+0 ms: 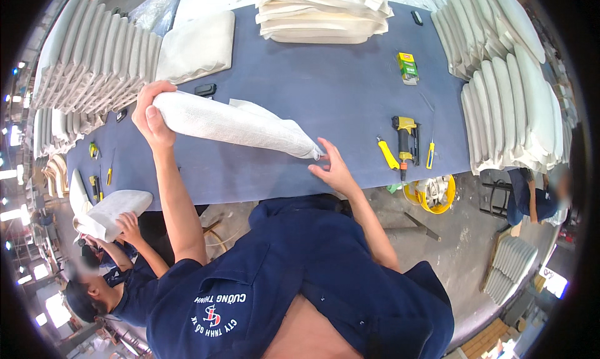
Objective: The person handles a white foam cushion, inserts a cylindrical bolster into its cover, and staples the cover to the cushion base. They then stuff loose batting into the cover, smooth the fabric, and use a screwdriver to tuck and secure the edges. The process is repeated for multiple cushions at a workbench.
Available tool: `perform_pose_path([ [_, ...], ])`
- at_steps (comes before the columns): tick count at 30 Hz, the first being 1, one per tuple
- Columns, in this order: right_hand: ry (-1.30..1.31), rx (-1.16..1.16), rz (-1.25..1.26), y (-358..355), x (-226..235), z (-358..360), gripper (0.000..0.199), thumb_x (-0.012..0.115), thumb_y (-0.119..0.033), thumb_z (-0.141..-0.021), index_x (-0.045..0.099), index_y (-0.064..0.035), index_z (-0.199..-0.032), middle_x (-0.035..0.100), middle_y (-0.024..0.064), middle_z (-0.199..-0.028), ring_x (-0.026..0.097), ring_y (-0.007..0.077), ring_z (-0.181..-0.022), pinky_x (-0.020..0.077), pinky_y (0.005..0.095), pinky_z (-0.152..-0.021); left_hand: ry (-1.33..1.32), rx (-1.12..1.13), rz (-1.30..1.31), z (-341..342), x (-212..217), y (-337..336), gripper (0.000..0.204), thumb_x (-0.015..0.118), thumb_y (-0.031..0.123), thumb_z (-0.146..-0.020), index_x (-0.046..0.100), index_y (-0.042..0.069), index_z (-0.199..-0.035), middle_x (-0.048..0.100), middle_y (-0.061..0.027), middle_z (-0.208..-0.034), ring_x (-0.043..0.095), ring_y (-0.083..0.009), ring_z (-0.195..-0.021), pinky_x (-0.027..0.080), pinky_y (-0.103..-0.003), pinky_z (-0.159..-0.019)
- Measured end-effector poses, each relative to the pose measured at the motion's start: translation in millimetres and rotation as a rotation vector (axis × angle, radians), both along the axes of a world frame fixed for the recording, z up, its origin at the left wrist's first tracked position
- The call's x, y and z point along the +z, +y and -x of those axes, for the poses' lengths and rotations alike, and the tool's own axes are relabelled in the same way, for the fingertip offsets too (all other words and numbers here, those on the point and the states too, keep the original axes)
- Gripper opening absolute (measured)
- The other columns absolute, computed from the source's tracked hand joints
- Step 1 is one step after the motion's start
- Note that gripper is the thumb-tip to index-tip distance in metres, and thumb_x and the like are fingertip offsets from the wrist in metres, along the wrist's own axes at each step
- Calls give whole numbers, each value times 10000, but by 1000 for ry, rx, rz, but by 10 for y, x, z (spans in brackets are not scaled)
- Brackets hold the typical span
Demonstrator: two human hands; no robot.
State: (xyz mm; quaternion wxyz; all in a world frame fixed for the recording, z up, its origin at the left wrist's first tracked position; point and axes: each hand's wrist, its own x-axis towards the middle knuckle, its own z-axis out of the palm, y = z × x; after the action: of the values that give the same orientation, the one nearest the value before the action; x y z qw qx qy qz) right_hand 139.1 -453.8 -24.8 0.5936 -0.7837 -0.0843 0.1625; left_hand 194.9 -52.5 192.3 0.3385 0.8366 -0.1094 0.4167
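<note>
A white fabric-covered cushion (228,124) is tilted up on its edge above the blue-grey table, its narrow side toward me. Wrapped round its upper left end is my left hand (154,116), thumb on the near face. My right hand (334,170) is at the lower right corner, where the cloth gathers, with fingers and thumb on either side of that tip. A loose flap of cover stands up behind the cushion's far side. To the right on the table lie a yellow and black staple gun (406,139), a yellow-handled knife-like tool (387,154) and a thin screwdriver-like tool (430,154).
Stacks of white cushions stand at far centre (322,15), left (94,46) and right (512,115). One cushion (197,46) lies flat. A green-yellow box (407,68) rests nearby. Below the table's edge is a yellow bucket (440,199). A co-worker (119,278) handles another cushion at left.
</note>
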Motion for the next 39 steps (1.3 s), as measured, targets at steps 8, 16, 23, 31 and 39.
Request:
perform_pose_path([
  [8,-118,291,224,224,223,-576,443,826,-318,-900,722,-88,-1265,790,157,-1104,720,395,-1104,542,475,-923,-71,101,86,353,-125,135,622,417,485,-1002,719,-52,-919,731,-182,-905,694,-295,-882,530,-419,-852],
  [16,-470,220,37,-183,1306,-301,317,957,-274,-729,772,-75,-894,756,98,-830,705,317,-769,529,402,-797,-149,-301,585,412,466,691,760,198,471,-1085,714,-68,-938,731,-212,-959,669,-308,-942,530,-452,-898],
  [23,-674,237,-6,-186,1903,-92,429,980,-357,-734,641,-99,-685,613,69,-656,614,287,-631,480,382,-650,117,-17,659,-896,672,-351,426,464,341,-1101,742,34,-1202,712,-106,-1234,620,-217,-1193,426,-341,-1094],
  [31,-362,551,-198,738,1497,173,410,781,-269,-987,597,-29,-710,524,105,-644,504,265,-583,412,397,-592,323,-304,50,-260,-433,-1578,337,579,227,-1035,749,225,-1326,419,-131,-1712,205,-435,-1640,106,-636,-1295],
  [39,-124,737,-237,222,2074,108,178,826,-158,-931,695,-36,-931,666,49,-818,642,191,-743,504,341,-687,386,-297,-118,95,-384,-1746,338,573,169,-975,768,228,-1244,412,-160,-1690,274,-492,-1590,177,-675,-1277],
])
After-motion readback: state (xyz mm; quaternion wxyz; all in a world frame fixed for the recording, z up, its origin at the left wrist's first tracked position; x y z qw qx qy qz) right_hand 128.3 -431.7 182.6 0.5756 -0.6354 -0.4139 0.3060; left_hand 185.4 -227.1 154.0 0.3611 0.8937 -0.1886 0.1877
